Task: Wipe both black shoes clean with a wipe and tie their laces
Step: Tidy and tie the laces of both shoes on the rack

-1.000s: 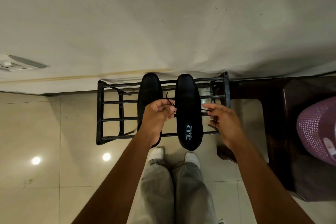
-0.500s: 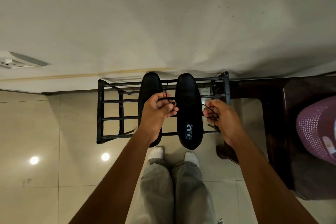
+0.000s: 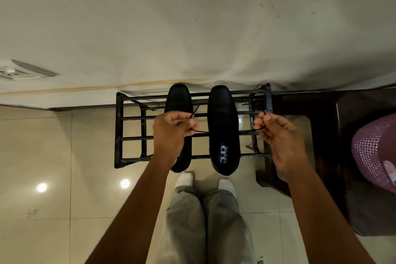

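Two black shoes stand side by side on a black metal rack (image 3: 120,126), toes toward the wall. The right shoe (image 3: 224,126) shows a "J.D" insole label. My left hand (image 3: 171,133) covers the middle of the left shoe (image 3: 179,98) and pinches one thin black lace end (image 3: 196,111); a strand runs from it toward the right shoe. My right hand (image 3: 278,135) is just right of the right shoe and pinches the other lace end (image 3: 262,127). No wipe is in view.
A pale wall rises directly behind the rack, with a socket plate (image 3: 12,72) at the left. A dark wooden table (image 3: 342,156) stands right of the rack, bearing a purple mesh basket (image 3: 377,152). My legs and white socks (image 3: 185,179) are below on beige tiles.
Both hands have moved apart sideways, drawing the lace ends outward from the right shoe. The right hand shifted farther right, clear of the shoe.
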